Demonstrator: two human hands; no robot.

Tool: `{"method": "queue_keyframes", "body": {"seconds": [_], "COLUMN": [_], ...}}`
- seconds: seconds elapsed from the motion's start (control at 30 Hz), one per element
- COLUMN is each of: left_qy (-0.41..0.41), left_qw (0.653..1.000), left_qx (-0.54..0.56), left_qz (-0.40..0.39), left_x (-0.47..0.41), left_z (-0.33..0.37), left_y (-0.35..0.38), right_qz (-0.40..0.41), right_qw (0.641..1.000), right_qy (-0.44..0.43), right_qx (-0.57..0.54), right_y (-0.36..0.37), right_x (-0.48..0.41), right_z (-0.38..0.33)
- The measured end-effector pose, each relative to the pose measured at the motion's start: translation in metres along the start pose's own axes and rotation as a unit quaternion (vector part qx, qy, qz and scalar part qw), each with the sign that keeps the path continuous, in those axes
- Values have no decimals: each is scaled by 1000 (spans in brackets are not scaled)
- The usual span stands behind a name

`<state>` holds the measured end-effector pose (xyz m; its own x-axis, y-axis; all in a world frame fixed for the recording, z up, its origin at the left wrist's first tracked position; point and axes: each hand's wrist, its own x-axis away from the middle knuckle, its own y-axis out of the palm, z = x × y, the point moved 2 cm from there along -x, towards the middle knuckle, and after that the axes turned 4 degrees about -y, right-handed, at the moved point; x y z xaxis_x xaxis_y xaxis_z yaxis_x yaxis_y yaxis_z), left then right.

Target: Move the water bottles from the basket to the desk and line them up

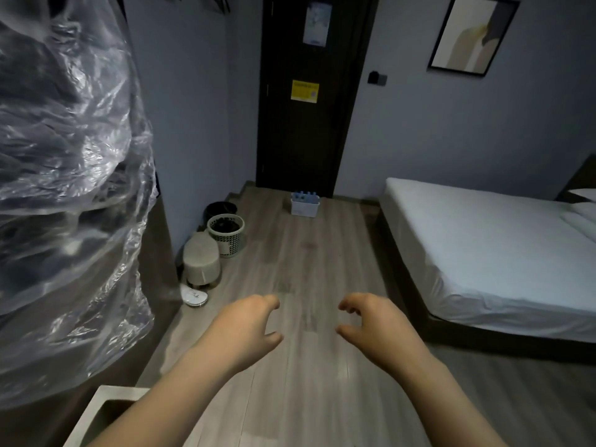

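Approach step judged. Left hand (243,330) and right hand (375,327) held out loosely curled, nothing grasped. Water bottles (304,196) seen in basket (304,208) on floor by door (309,124), well apart. Walk-up needed before first pickup.

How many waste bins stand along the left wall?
2: a black bin in the corner near the door; a pale lattice bin in front of it, beside the round stool.

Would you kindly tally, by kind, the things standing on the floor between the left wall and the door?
Bins: 2, a black bin and a lattice bin
Stools: 1, the stool
Baskets: 1, the basket holding water bottles, too small to count
Round white devices: 1, the round white device
Total: 5
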<state>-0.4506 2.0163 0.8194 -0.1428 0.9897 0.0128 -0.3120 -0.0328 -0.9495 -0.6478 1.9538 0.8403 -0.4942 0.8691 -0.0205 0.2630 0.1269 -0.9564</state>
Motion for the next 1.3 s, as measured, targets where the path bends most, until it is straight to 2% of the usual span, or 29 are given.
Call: {"method": "queue_keyframes", "body": {"seconds": [0.27,0.4,0.73,1.3], "left_qy": [11,8,-2,30], "left_qw": [1000,1000,1000,998], "left_qx": [-2,-7,9,5], "left_qz": [-4,-1,-9,-49], "left_x": [-129,-205,-378,-697], "left_z": [-18,-18,-17,-122], "left_y": [0,-4,-15,-43], "right_qz": [1,18,-1,-17], "right_qw": [999,999,1000,998], "right_qy": [29,27,16,65], "right_qx": [-14,-19,-16,-20], "right_y": [8,3,-21,6], "right_x": [-121,-192,-354,-672], "right_z": [31,60,116,137]}}
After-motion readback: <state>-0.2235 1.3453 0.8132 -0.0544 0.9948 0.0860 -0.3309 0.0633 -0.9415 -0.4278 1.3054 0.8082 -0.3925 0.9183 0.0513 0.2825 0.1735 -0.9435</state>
